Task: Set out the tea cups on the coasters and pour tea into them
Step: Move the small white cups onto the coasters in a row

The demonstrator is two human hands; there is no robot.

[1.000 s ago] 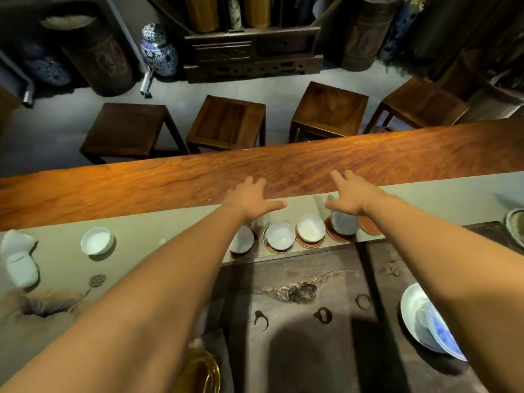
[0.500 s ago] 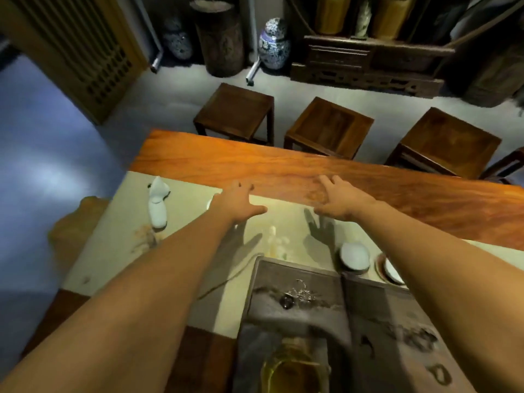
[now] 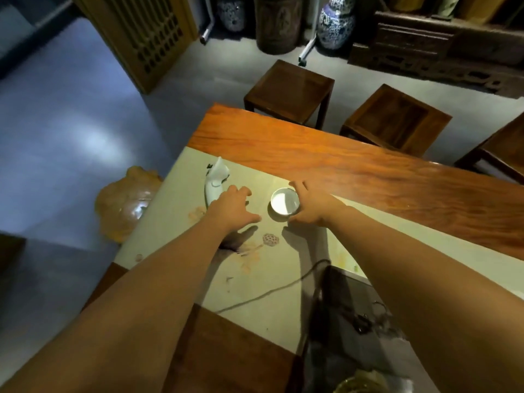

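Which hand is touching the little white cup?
The right hand: its fingers curl around the white cup. The left hand hovers apart, spread open.

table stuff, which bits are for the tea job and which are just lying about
For the job:
- white cup, right hand curled round it
- left hand, open beside it
- glass pitcher, bottom edge

Just lying about:
- white holder
- lotus pod ornament
- stools
- blue-and-white jar

A small white tea cup [image 3: 284,204] stands upright and empty on the pale cloth runner [image 3: 272,282] — round rim, shallow bowl, plain glaze. It sits near the runner's far-left end; the orange wooden table top [image 3: 354,171] lies at its 1 o'clock.
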